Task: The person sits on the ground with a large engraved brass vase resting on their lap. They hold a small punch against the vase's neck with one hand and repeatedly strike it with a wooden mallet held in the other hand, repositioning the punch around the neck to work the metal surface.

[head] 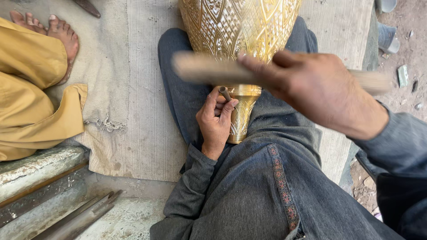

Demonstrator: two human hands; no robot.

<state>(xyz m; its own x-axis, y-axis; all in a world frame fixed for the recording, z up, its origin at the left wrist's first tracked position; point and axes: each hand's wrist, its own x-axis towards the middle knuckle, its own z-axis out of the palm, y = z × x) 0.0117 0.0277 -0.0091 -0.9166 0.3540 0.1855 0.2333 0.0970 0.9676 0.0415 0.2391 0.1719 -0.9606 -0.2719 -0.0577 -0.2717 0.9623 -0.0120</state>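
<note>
A small punch [224, 94] is pinched in the left hand [216, 119] against the neck of the brass vase [240, 26], which lies across the lap. A blurred wooden stick [209, 70] is clasped in the right hand [318, 91]. The punch should be kept steady and struck squarely.
</note>
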